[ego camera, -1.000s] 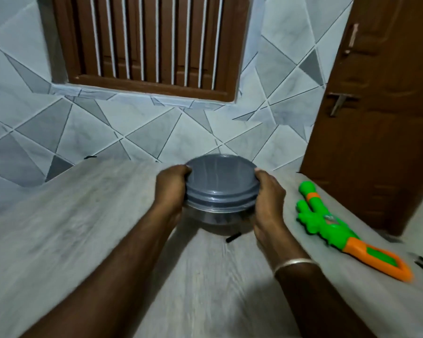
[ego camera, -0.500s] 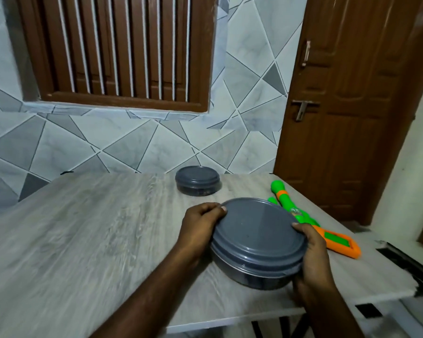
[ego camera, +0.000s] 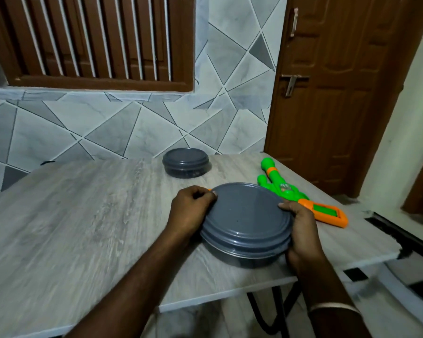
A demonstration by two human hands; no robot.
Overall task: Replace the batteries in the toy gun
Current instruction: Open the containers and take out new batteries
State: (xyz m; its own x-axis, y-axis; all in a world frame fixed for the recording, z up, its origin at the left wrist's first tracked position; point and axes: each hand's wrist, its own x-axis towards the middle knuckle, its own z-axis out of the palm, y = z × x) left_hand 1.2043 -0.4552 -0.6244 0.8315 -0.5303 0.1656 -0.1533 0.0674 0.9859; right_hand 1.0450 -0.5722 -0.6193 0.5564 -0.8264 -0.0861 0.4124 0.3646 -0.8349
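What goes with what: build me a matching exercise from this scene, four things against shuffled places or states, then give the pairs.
1. large grey container
2. small grey container
3. toy gun
4. door handle

A. lying flat on the table, right side
B. on the brown door
C. gripped by left hand and right hand
D. far back, near the tiled wall

Pairs: 1-C, 2-D, 3-A, 4-B.
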